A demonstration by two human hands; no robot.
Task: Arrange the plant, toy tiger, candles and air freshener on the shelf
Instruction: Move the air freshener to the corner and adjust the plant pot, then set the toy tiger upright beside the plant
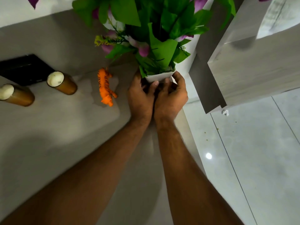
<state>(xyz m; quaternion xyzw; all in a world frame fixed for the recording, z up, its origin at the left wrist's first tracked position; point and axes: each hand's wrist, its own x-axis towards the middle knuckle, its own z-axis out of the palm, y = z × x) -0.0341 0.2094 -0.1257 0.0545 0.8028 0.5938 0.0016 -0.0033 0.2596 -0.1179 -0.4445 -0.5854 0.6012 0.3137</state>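
Head view. Both forearms extend forward, wrists side by side. The left hand [140, 96] and right hand [171, 95] cup the white pot [159, 77] of the plant [146, 30] from below; each grip is closed on the pot, thumbs pressed against its front wall. The plant's long axis runs up and away from the hands, foliage toward the frame top. The pot sits at the fingertips, at the right edge of the grey surface [56, 127]. Left of it lies the toy tiger [106, 87], then two candles [61, 82] [15, 95].
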